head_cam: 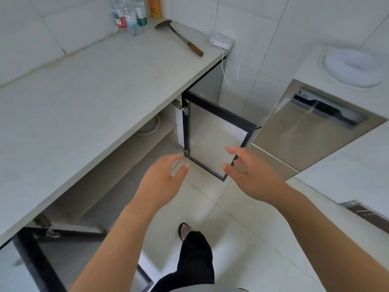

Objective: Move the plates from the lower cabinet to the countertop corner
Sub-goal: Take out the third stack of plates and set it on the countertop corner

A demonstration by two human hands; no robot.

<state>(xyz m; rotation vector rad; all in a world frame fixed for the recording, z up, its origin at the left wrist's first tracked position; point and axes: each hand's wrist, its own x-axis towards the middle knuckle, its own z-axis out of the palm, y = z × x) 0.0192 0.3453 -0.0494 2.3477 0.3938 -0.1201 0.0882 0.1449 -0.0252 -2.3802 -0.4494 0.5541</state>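
Pale round stacked plates (148, 129) on the open lower cabinet's (179, 127) shelf.
Half hidden under the grey stone countertop (84, 91), they lie at ten o'clock from the left hand (162, 180) and right hand (250, 175), both spread and holding nothing.

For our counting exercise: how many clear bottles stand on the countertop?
3, clustered on the countertop at its far corner: red-labelled bottle left, blue-labelled bottle in front, green-labelled bottle right. Others may hide behind.

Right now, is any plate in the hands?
No, the left hand and right hand are open and empty, and the plates sit inside the cabinet.
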